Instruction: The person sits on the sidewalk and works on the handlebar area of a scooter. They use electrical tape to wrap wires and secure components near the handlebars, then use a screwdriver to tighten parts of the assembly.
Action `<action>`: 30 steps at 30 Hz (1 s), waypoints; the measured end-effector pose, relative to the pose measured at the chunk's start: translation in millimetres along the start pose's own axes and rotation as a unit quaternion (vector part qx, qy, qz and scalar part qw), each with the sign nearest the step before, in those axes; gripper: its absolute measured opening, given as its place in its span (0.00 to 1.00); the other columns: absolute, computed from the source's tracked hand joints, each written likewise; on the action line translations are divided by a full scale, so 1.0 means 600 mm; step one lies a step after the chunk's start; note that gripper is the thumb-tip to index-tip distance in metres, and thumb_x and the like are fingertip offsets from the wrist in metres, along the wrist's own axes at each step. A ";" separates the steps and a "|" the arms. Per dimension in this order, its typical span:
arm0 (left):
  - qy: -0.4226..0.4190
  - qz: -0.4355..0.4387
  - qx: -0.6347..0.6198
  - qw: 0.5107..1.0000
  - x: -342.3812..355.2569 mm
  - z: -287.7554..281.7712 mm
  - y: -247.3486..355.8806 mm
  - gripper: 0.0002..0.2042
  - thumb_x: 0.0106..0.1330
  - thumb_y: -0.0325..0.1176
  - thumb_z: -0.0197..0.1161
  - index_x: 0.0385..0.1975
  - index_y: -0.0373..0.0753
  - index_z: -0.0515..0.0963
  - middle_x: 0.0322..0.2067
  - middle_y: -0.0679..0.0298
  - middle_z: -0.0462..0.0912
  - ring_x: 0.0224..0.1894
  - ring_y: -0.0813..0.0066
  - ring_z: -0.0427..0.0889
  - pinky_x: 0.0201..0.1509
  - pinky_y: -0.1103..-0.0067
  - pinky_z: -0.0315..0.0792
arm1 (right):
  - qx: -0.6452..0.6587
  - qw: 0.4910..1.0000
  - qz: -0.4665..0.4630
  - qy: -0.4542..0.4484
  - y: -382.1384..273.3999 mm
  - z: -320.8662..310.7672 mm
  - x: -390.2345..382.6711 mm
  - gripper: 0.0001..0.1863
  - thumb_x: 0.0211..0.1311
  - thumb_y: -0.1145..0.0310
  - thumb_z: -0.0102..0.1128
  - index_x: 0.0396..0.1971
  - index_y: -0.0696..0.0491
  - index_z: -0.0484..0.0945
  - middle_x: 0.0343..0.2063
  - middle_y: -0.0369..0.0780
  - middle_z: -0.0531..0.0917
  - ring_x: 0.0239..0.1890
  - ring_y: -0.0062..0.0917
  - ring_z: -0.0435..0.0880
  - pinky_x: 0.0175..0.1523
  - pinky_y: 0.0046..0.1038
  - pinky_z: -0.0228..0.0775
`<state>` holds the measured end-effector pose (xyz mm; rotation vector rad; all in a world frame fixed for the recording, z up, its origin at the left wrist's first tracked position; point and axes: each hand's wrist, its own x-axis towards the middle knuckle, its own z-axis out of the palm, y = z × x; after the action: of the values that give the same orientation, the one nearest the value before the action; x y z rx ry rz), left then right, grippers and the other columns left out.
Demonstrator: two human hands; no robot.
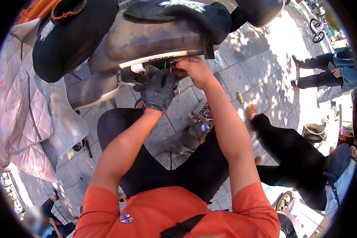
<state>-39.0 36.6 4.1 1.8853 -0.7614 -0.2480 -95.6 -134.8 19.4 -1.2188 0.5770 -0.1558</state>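
Under the tail of an electric scooter [146, 43], both my hands meet at a gap below its white trim strip [152, 59]. My left hand [160, 91] wears a dark grey knit glove and reaches up, its fingers bent at thin red and green wires [170, 68]. My right hand [192, 70] is bare. Its thumb and fingers are pinched together beside the same wires. Exactly what sits between the fingertips of either hand is hidden by shadow and by the scooter body. Dark parts hang just left of my gloved fingers.
A black mesh seat cover [178, 14] tops the scooter; a pink quilted cover [23, 107] hangs at left. On the paving lie a yellow tool-like object [240, 97], a red-and-white container [204, 112] and a dark glove [188, 141]. People stand or sit at right, including one in black trousers [285, 146].
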 end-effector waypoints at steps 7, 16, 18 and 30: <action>0.056 0.079 -0.027 0.995 0.007 0.011 -0.040 0.16 0.74 0.39 0.61 0.55 0.37 0.79 0.34 0.65 0.83 0.25 0.81 0.78 0.30 0.79 0.74 | 0.004 0.999 0.030 -0.023 -0.012 0.007 -0.001 0.11 0.65 0.67 0.64 0.42 0.57 0.85 0.33 0.37 0.87 0.32 0.20 0.83 0.41 0.25 0.77; -0.038 -0.063 -0.108 0.991 0.013 -0.009 -0.021 0.14 0.74 0.38 0.59 0.51 0.37 0.81 0.40 0.51 0.86 0.42 0.59 0.85 0.49 0.70 0.76 | 0.018 0.998 0.016 -0.055 0.013 0.006 0.010 0.10 0.70 0.65 0.63 0.43 0.56 0.85 0.33 0.33 0.85 0.33 0.17 0.81 0.42 0.24 0.77; -0.056 -0.118 -0.144 0.981 0.016 -0.015 0.001 0.14 0.74 0.38 0.60 0.51 0.36 0.81 0.38 0.53 0.86 0.40 0.61 0.85 0.47 0.70 0.76 | 0.023 0.998 0.012 -0.063 0.019 0.005 0.013 0.11 0.70 0.64 0.63 0.45 0.55 0.85 0.35 0.33 0.86 0.34 0.17 0.81 0.43 0.24 0.76; -0.053 -0.106 -0.082 0.990 0.007 -0.020 0.021 0.15 0.74 0.40 0.61 0.50 0.36 0.83 0.32 0.64 0.85 0.32 0.77 0.81 0.38 0.77 0.75 | -0.213 0.971 -0.053 0.094 -0.006 0.032 -0.013 0.13 0.67 0.63 0.67 0.39 0.60 0.86 0.32 0.34 0.87 0.35 0.16 0.81 0.44 0.23 0.73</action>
<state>-34.8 40.1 21.0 1.8075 -0.5926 -0.5330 -91.8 -116.6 29.8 -1.6653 0.7345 -0.2490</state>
